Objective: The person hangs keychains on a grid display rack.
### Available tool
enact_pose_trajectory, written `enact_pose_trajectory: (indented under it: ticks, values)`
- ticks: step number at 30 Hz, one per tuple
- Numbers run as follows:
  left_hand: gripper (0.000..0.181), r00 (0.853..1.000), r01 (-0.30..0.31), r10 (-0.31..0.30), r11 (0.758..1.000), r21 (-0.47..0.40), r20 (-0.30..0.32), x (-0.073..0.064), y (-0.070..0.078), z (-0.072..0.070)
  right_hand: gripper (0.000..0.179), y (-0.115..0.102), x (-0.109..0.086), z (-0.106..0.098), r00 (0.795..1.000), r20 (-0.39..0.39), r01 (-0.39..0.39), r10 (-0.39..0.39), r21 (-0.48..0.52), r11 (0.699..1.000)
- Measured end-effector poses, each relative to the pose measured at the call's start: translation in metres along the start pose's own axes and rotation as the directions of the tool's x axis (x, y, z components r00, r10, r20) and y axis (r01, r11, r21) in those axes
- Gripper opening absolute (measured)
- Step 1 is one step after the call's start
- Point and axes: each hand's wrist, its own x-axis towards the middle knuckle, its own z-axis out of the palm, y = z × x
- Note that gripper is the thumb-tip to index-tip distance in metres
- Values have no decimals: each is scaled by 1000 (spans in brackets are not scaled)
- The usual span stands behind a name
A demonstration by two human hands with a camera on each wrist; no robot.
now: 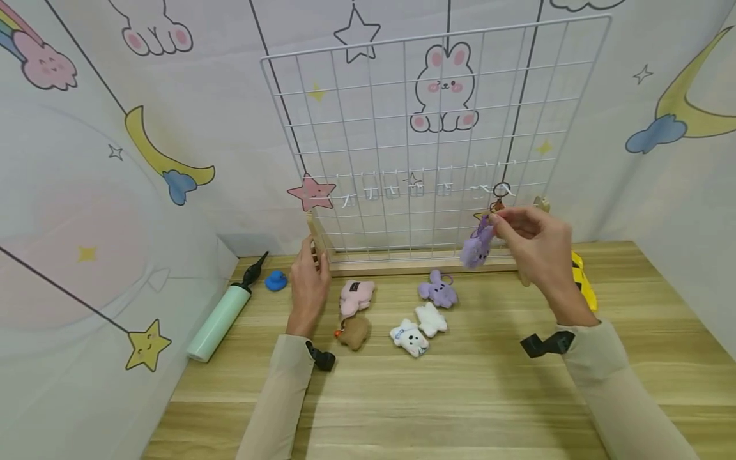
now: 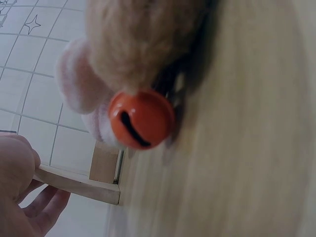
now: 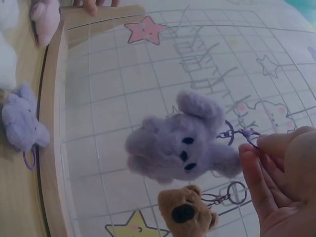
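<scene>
My right hand (image 1: pixel 535 246) pinches the purple ring of a purple plush keychain (image 3: pixel 173 145), which dangles in front of the white wire grid rack (image 1: pixel 391 233). Beside it a brown bear keychain (image 3: pixel 185 212) hangs by its ring at the rack's right side. My left hand (image 1: pixel 310 281) grips the rack's wooden side support (image 2: pixel 81 186), fingers behind it. Near that hand lie a pink plush (image 1: pixel 356 296) and a brown plush (image 1: pixel 353 333) with an orange bell (image 2: pixel 142 118). Another purple plush (image 1: pixel 439 291) and two white plushes, one plain (image 1: pixel 430 319) and one with a face (image 1: pixel 410 338), lie on the table.
White hooks (image 1: pixel 392 191) line the grid in a row. A green hand pump (image 1: pixel 221 322) and a blue rubber duck (image 1: pixel 276 280) lie at the left. Something yellow and black (image 1: pixel 584 281) is partly hidden behind my right wrist. Printed cloth stands behind the rack.
</scene>
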Motion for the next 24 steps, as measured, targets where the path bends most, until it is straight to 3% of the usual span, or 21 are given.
enact_pose_trajectory:
  ticks: [11,24]
  values:
    - [46,1000,-15,15,1000,-5,-6,-1,-1,-1,20,-9,11,17,982,-188,18,-2,84,996]
    - [44,1000,5,-5,1000,-12,7,-1,-1,-1,22,-9,16,30,962,-273,33,4,130,991]
